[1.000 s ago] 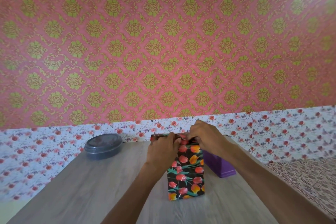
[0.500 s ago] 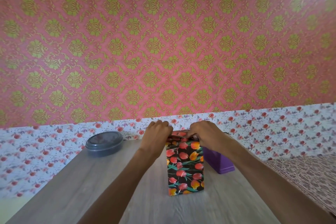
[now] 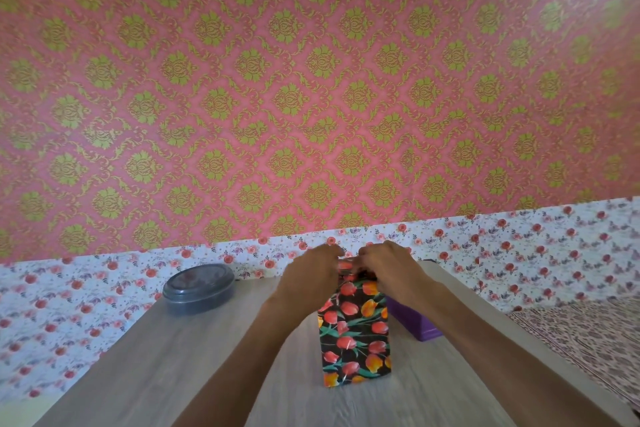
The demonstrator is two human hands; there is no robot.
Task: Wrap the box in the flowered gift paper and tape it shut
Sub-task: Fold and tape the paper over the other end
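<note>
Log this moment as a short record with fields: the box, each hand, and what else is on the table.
box: upright on the table, near face covered in flowered paper
top end: hidden behind both hands; fold state cannot be told
left hand: fingers curled over the paper at the box's top left
right hand: fingers curled over the paper at the top right
other things: round lidded tub at far left; purple box beside the right forearm
tape: none visible
</note>
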